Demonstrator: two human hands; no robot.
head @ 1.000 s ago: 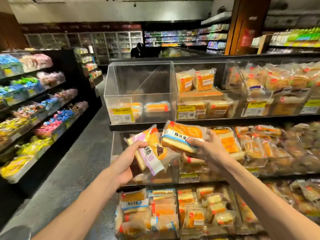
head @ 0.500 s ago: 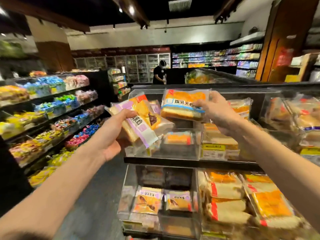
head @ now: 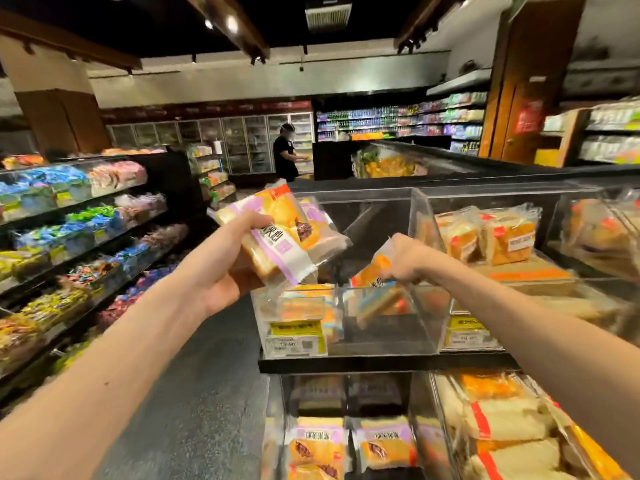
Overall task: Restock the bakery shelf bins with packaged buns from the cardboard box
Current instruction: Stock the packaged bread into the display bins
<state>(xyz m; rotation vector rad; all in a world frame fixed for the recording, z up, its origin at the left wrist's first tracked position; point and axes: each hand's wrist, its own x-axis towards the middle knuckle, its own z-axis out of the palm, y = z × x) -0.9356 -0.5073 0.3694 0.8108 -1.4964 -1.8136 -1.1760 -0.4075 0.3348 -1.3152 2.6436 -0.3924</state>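
**Helper:** Which one goes in first?

**Me:** The orange pack [head: 373, 270], I'd say. My right hand [head: 407, 259] pinches it by its crimped top edge, fingers curled tight on the film. It hangs tilted over the clear bin [head: 391, 337] on the top shelf, and its lower end seems to be just past the rim.

**Helper:** How will it handle?

**Me:** Light and soft, I'd judge. It's a sponge-like bun in thin, glossy film, so it's slippery and easy to crush. Hold it by the seam or flat across the sides, never squeezing the middle.

**Helper:** What does it look like?

**Me:** Orange print with dark lettering and a pale bun edge. It looks to match the packs already lying low in that bin, behind the yellow price label [head: 298, 336].

**Helper:** And your other hand?

**Me:** My left hand [head: 221, 275] grips the purple pack [head: 287, 237] from beneath, thumb over the top. It has white and lilac bands, an orange picture and cut bread at the near end. I hold it up, left of the bin and apart from it. There may be a second pack behind it, but I can't tell.

**Helper:** Where does the purple one belong?

**Me:** Probably the lower shelf bin [head: 318, 441], where the same wrappers stand. The neighbouring bin [head: 491, 237] holds orange-wrapped slices. The cardboard box isn't in view.
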